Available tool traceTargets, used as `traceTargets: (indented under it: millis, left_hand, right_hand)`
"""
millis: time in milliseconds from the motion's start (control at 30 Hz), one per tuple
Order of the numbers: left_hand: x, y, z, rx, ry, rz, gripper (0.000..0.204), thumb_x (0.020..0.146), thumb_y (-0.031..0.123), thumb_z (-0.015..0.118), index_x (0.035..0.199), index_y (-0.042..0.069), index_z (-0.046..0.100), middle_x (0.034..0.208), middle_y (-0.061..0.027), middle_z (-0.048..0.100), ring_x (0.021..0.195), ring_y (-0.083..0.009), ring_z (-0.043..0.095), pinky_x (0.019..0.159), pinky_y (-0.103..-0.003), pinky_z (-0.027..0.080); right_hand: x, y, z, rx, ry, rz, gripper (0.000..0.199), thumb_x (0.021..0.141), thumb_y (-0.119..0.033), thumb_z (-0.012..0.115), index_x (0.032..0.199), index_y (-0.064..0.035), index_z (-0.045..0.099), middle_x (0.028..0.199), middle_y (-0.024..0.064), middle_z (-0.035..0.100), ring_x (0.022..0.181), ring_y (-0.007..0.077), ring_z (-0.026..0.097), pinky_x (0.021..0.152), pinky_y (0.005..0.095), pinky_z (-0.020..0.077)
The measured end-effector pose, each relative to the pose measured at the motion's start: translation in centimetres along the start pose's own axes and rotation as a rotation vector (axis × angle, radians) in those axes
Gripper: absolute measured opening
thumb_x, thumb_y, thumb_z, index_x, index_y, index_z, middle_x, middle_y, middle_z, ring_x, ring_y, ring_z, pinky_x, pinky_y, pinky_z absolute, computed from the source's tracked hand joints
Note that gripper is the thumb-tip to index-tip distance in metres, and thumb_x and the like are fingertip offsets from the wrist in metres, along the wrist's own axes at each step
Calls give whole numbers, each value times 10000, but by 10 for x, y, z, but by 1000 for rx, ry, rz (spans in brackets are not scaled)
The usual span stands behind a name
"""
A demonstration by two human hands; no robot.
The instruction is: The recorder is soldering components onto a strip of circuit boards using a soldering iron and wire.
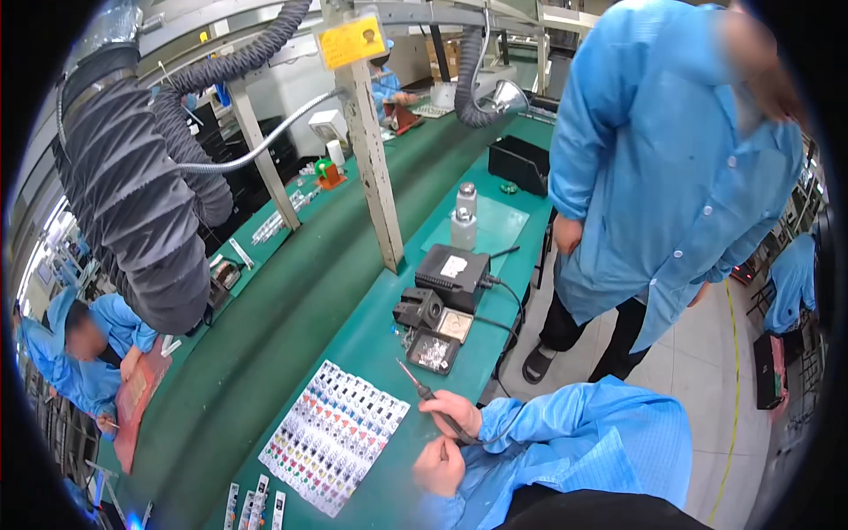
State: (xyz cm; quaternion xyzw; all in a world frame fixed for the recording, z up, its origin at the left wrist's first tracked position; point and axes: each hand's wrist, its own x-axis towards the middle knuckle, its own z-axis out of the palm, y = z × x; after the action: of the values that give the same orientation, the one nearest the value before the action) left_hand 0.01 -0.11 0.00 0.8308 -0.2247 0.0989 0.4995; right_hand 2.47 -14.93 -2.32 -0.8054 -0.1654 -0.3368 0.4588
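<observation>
Soldering iron (427,392), one, slim, dark-handled, pink toward the tip: held aslant above the green bench (367,327), tip pointing up and left, apart from everything. Right hand (455,417): fingers wrapped closed round the handle. Left hand (439,466): just below, fingers curled in; whether they hold anything cannot be told. Step, as judged: iron in hand, tip not on any work. Any contact with the board panel (334,437), rows of small coloured parts, lying flat just left of the hands, would call for lowering the tip leftward with care between crowded parts. Loose board strips (256,506), several, at the panel's near end. Beyond the tip: black tray of small bits (433,352), iron stand (417,309), black soldering station (452,272). Cord (521,314), looped by the bench edge, a possible snag. Farther: two metal bottles (464,228), black bin (519,164), upright post (375,177); standing co-worker (662,177), at right, clear of the panel.
</observation>
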Motion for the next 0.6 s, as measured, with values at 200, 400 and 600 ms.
traceTargets:
  millis: [200,400,600]
  left_hand:
    - [1,-1,1,-47,82,107,13,774,13,659,772,14,671,605,-98,597,478,-208,552,454,-326,418]
    - [2,-1,3,-48,63,100,13,780,18,665,774,7,669,591,-90,582,470,-186,539,448,-319,410]
    - [1,-2,4,-58,44,44,24,777,29,661,775,54,662,607,-81,583,497,-247,566,451,-366,420]
  right_hand:
    - [5,-4,-1,-10,-13,2,461,726,93,572,1170,-28,546,806,145,458,699,324,501,596,374,406]
    - [7,-6,-2,-5,-14,5,493,699,110,576,1171,-29,550,806,144,468,711,331,509,613,384,420]
    - [6,-2,-2,-15,-12,6,509,686,112,589,1171,-37,555,832,159,500,741,344,529,646,388,437]
